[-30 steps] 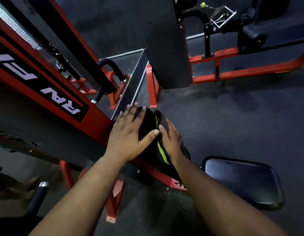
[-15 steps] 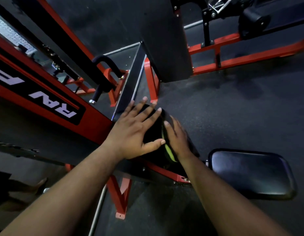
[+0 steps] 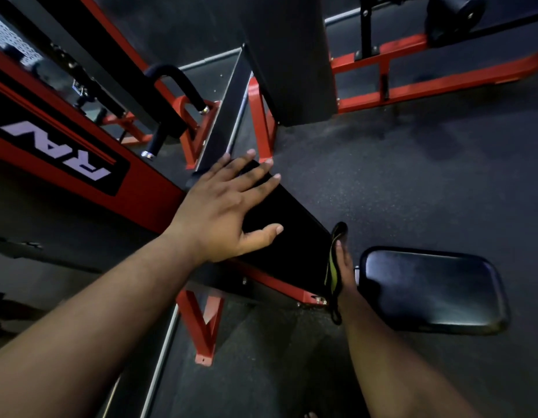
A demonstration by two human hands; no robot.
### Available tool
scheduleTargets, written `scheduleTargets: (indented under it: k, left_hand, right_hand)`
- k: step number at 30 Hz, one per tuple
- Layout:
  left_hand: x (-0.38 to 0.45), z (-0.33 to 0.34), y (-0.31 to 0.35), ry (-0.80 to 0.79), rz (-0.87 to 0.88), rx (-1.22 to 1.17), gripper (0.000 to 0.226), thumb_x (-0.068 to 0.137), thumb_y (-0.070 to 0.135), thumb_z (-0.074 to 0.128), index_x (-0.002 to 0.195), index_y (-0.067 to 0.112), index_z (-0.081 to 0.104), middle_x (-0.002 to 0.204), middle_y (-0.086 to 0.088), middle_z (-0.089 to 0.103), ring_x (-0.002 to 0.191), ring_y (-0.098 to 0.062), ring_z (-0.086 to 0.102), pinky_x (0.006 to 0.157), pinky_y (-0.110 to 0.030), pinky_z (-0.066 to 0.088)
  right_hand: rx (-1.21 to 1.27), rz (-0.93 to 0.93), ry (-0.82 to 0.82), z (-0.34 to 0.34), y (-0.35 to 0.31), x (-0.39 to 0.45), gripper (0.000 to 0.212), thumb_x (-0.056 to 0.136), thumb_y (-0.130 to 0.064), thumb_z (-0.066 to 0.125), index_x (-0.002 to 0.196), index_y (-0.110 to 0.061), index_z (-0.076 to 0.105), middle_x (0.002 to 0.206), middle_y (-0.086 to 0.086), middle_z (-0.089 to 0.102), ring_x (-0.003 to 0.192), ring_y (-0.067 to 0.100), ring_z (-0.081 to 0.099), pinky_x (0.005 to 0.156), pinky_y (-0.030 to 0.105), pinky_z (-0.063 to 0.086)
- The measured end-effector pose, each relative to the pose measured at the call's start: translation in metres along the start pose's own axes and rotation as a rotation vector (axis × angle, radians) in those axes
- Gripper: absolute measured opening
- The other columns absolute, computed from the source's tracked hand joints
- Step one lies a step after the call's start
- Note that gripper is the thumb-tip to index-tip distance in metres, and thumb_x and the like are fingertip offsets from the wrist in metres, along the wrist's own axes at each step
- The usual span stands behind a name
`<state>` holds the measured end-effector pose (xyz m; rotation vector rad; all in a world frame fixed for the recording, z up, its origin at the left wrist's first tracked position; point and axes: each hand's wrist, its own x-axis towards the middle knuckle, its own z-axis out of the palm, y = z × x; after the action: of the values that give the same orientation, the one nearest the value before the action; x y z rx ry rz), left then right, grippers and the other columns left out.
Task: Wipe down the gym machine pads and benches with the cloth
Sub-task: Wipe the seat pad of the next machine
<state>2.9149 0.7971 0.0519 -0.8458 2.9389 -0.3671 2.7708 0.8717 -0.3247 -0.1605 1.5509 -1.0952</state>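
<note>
Right grip pressing cloth, now down at pad's lower edge.

Straight-fingered right grip (image 3: 346, 267) flattening the black, yellow-striped cloth (image 3: 334, 267) against the near end of the slanted pad (image 3: 294, 233), well below the upper end wiped half a second back; left grip (image 3: 228, 209) spread wide, holding nothing, now planted flat on the pad's top instead of beside the cloth. Probably one full downward stroke finished, this pad close to done. Just right of the cloth, seat pad (image 3: 433, 291): rounded rectangle, smooth glossy vinyl, seemingly next. Slanted pad matte black, long and flat. Beyond, boxy painted red frame (image 3: 159, 200); underneath, speckled rubber floor (image 3: 412, 176).
</note>
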Motion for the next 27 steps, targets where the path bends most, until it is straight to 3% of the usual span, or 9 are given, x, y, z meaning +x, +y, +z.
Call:
scheduleTargets:
  k: [2, 5, 8, 12, 16, 20, 22, 25, 27]
  left_hand:
    - [-0.001, -0.001, 0.002, 0.021, -0.011, -0.013, 0.083, 0.091, 0.075, 0.038, 0.155, 0.022, 0.045, 0.165, -0.003, 0.034, 0.157, -0.026, 0.018, 0.127, -0.050, 0.016]
    - [-0.002, -0.001, 0.003, 0.031, -0.021, -0.032, 0.084, 0.092, 0.077, 0.036, 0.157, 0.023, 0.040, 0.168, -0.004, 0.028, 0.158, -0.024, 0.013, 0.127, -0.051, 0.017]
    - [-0.002, -0.003, 0.005, 0.017, -0.034, -0.047, 0.087, 0.091, 0.080, 0.032, 0.160, 0.026, 0.032, 0.170, -0.003, 0.019, 0.159, -0.023, 0.010, 0.127, -0.052, 0.016]
    - [-0.005, -0.002, 0.007, 0.076, -0.054, -0.137, 0.092, 0.092, 0.077, 0.030, 0.165, 0.024, 0.011, 0.173, -0.004, 0.001, 0.160, -0.021, 0.001, 0.129, -0.049, 0.010]
    - [-0.008, 0.001, 0.009, 0.216, -0.057, -0.284, 0.088, 0.097, 0.063, 0.035, 0.164, 0.014, 0.007, 0.172, -0.014, -0.004, 0.160, -0.025, -0.002, 0.127, -0.057, 0.011]
    - [-0.009, 0.004, 0.005, 0.171, -0.041, -0.248, 0.085, 0.097, 0.066, 0.035, 0.164, 0.019, 0.015, 0.173, -0.010, 0.004, 0.160, -0.023, 0.002, 0.128, -0.054, 0.011]
    - [-0.006, 0.006, 0.004, 0.130, -0.037, -0.170, 0.081, 0.096, 0.071, 0.033, 0.162, 0.024, 0.026, 0.171, -0.005, 0.017, 0.159, -0.022, 0.010, 0.128, -0.053, 0.014]
    - [-0.004, 0.008, 0.005, 0.136, -0.046, -0.124, 0.073, 0.095, 0.069, 0.038, 0.154, 0.026, 0.044, 0.166, -0.002, 0.033, 0.156, -0.022, 0.024, 0.127, -0.050, 0.019]
    - [-0.005, 0.009, 0.006, 0.150, -0.058, -0.112, 0.069, 0.094, 0.066, 0.042, 0.149, 0.025, 0.053, 0.163, -0.001, 0.038, 0.153, -0.022, 0.031, 0.125, -0.049, 0.023]
  right_hand:
    - [-0.016, 0.026, 0.061, 0.004, 0.002, -0.014, 0.105, 0.063, -0.106, 0.035, 0.154, -0.054, 0.025, 0.170, -0.009, 0.019, 0.156, 0.027, 0.022, 0.126, 0.056, 0.016]
    - [-0.097, -0.087, 0.114, 0.018, -0.028, -0.074, 0.078, 0.090, -0.084, 0.035, 0.158, -0.047, 0.026, 0.169, -0.009, 0.021, 0.156, 0.025, 0.020, 0.126, 0.054, 0.009]
    - [-0.038, -0.220, 0.101, 0.040, -0.073, -0.134, 0.075, 0.084, -0.085, 0.033, 0.153, -0.056, 0.028, 0.168, -0.014, 0.022, 0.156, 0.018, 0.018, 0.122, 0.063, 0.003]
    - [-0.106, -0.555, 0.066, 0.081, -0.141, -0.193, 0.071, 0.085, -0.078, 0.018, 0.153, -0.058, 0.024, 0.168, -0.022, 0.014, 0.156, 0.007, 0.009, 0.119, 0.059, 0.001]
    - [-0.266, -0.780, 0.121, 0.106, -0.166, -0.226, 0.066, 0.092, -0.068, 0.019, 0.157, -0.055, 0.014, 0.169, -0.022, 0.008, 0.156, 0.006, 0.006, 0.119, 0.055, 0.007]
    - [-0.378, -1.082, 0.159, 0.085, -0.110, -0.198, 0.071, 0.097, -0.068, 0.029, 0.161, -0.044, 0.009, 0.171, -0.006, 0.017, 0.157, 0.019, 0.017, 0.117, 0.061, 0.023]
    - [-0.402, -1.038, 0.187, 0.070, -0.072, -0.169, 0.078, 0.094, -0.078, 0.022, 0.162, -0.040, 0.012, 0.171, -0.002, 0.019, 0.157, 0.023, 0.020, 0.115, 0.065, 0.026]
    - [-0.341, -0.824, 0.206, 0.045, -0.019, -0.125, 0.085, 0.091, -0.083, 0.018, 0.161, -0.036, 0.023, 0.170, -0.004, 0.022, 0.157, 0.021, 0.019, 0.114, 0.070, 0.024]
    - [-0.318, -0.704, 0.178, 0.025, 0.017, -0.088, 0.077, 0.090, -0.085, 0.019, 0.158, -0.050, 0.021, 0.170, -0.007, 0.018, 0.157, 0.018, 0.017, 0.117, 0.068, 0.023]
